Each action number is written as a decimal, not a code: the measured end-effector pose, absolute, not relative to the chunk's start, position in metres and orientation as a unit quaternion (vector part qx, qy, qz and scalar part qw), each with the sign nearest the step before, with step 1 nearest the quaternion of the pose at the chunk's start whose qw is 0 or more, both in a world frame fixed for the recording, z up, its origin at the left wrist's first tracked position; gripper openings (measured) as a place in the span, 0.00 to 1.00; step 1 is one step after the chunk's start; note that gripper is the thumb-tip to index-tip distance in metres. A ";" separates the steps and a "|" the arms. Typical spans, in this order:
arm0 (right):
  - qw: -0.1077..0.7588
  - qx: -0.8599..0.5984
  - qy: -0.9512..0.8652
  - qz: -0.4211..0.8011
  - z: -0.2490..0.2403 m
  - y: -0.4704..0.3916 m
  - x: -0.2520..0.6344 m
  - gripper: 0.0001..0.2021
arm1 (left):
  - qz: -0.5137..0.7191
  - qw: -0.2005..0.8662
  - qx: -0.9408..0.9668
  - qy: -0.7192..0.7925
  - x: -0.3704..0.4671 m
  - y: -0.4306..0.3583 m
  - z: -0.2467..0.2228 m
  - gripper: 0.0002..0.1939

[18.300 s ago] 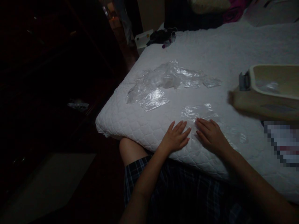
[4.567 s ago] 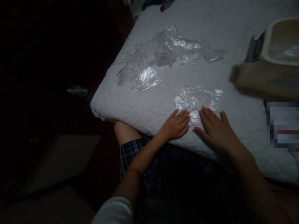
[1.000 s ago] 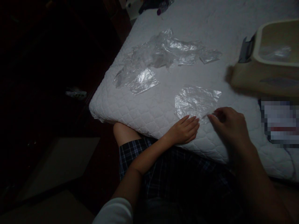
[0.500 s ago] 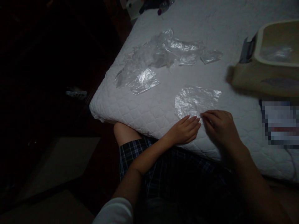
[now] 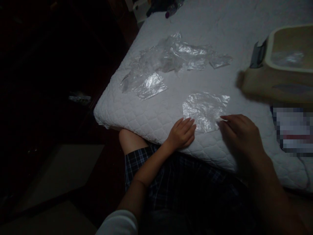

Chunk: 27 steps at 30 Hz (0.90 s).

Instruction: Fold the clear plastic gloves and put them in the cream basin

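A clear plastic bag [image 5: 205, 107] lies spread on the white quilted mattress [image 5: 137, 114] in front of me. My left hand [image 5: 182, 133] rests flat, its fingertips on the bag's lower left edge. At the bag's lower right edge, the thumb and fingers of my right hand [image 5: 241, 132] are pinched together on the plastic. Farther back, a heap of crumpled clear plastic bags [image 5: 166, 55] spreads over the mattress, one flatter bag [image 5: 151, 85] at its near end.
On the right stands a beige plastic bin [image 5: 276, 81] with clear plastic inside. Below it lies a blurred-out object [image 5: 293, 130] with a cord. A bottle [image 5: 172, 9] lies at the far edge. The floor to the left is dark, with a small packet [image 5: 80, 98] on it.
My left hand has slid left along the bag's near edge, and my right hand has moved right with its pinch on the plastic. The bag's near edge now shows flatter between them.
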State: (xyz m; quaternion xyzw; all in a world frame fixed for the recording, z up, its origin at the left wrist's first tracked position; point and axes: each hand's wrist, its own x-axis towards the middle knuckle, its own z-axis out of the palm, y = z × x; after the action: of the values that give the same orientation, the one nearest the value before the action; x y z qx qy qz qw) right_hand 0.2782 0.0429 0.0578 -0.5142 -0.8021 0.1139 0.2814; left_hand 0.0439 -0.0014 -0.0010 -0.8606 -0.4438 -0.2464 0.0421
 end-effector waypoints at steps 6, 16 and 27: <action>0.190 -0.606 -0.730 0.253 0.080 0.034 0.289 0.16 | -0.245 0.031 -0.846 -0.473 0.026 0.002 -0.002 0.19; 0.150 -0.478 -0.831 0.241 0.059 0.039 0.291 0.15 | -0.233 0.035 -0.857 -0.459 0.031 0.001 0.000 0.16; 0.208 -0.512 -0.805 0.216 0.061 0.046 0.298 0.13 | -0.195 0.093 -0.878 -0.426 0.047 -0.007 0.005 0.19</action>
State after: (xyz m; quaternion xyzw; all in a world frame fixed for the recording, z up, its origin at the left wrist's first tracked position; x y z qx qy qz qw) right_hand 0.2985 0.0461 0.0612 -0.5116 -0.8053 0.2158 0.2079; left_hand 0.0471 -0.0071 0.0049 -0.8785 -0.4262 -0.1946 0.0935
